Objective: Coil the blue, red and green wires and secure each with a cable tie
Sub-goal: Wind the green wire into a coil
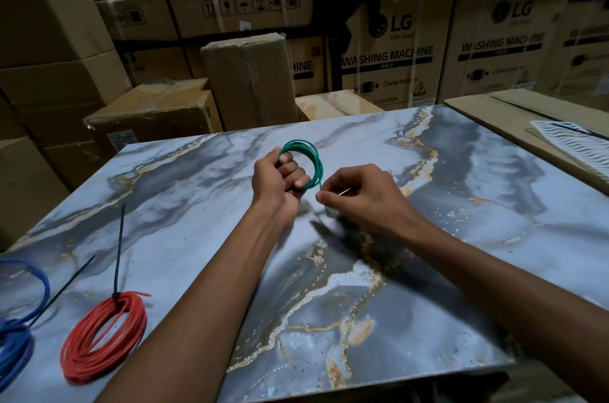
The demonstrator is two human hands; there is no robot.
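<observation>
Winding the green wire point(309, 155) is nearly done: left hand point(276, 178) grips the coil, right hand point(359, 195) pinches its bare end, needing a cable tie next.

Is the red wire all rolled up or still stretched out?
Rolled up. The red wire lies in a round coil on the table, a black cable tie around it.

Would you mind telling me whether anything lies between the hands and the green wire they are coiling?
Nothing visible does. The left hand already grips the green wire coil above the marble table, and the right hand pinches its loose end. The red coil and blue coil lie far off, near the left edge.
</observation>
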